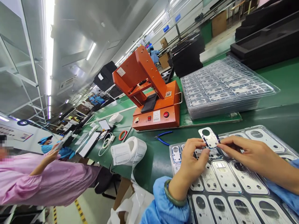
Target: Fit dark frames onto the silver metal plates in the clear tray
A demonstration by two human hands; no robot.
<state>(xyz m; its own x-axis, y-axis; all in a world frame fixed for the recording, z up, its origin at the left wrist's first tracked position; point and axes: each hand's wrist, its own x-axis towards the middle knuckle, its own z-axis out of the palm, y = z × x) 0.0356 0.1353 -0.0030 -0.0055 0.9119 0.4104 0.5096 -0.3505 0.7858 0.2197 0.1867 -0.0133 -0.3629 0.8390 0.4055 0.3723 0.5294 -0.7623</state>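
Observation:
Between my two hands a flat silver metal plate (208, 137) with a large round hole is held above a tray. My left hand (192, 158) pinches its lower left edge between thumb and fingers. On the other side, my right hand (249, 152) grips the plate's lower right edge with thumb and forefinger. Below lies the clear plastic tray (191, 199), its pockets filled with several similar silver plates (226, 175). My hands cover part of the tray and some of its plates.
Behind the tray stands an orange press machine (156, 119). To its right is a stack of clear trays (224, 90) with plates. Blue-handled pliers (163, 137) and a label roll (133, 149) lie on the green bench (154, 165). A person in pink (51, 177) stands at left.

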